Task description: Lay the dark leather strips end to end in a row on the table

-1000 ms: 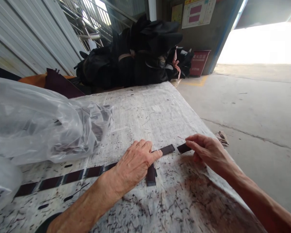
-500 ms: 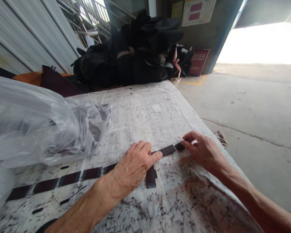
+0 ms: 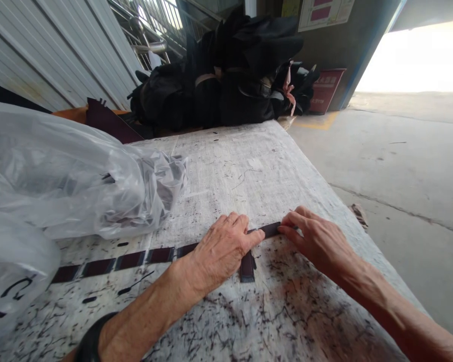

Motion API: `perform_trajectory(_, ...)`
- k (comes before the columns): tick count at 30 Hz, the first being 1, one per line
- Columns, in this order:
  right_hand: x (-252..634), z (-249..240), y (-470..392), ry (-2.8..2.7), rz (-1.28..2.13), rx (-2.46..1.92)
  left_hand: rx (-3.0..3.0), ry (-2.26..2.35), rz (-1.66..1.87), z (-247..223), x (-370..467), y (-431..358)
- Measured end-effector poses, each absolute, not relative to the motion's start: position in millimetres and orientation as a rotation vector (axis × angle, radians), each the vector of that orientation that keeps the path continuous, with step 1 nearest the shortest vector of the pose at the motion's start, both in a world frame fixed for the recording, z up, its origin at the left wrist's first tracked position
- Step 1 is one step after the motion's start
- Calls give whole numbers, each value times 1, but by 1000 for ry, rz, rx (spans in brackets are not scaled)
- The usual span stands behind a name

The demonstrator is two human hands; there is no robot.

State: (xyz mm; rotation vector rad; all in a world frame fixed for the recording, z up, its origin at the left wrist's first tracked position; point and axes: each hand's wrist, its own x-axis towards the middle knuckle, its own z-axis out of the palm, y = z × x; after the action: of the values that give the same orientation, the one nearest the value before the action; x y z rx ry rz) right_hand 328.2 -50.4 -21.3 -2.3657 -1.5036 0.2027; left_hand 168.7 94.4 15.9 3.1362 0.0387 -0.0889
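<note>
Where the row of dark strips (image 3: 136, 259) runs left to right across the stained table (image 3: 249, 171), the left hand (image 3: 221, 251) lies flat on it, fingers nearly straight, forefinger pinning the last strip (image 3: 269, 230). That strip's long axis points at the right hand (image 3: 315, 240), which is nearer its free end and presses there with bent fingertips; what they cover is probably another piece. A stack of strips (image 3: 246, 266) lies under the left hand. Half a second ago the right hand pinched a piece just short of that end; now they meet.
</note>
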Motion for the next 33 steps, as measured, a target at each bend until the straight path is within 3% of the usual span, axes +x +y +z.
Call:
perform_trajectory(5,320,-15,-55,-1460,102,-2273,2832,82,-86,24,164,104)
perform_trajectory(10,279,-6,-54,-1770,347,-2000,2574,138,38,25,161,111)
perform_trajectory(19,238,-9,-38,-1633,333,-2388,2548,108,55,18,161,115)
perform_trajectory(33,249,-13,-49,-1441,491,-2251,2629,74,18,22,157,107)
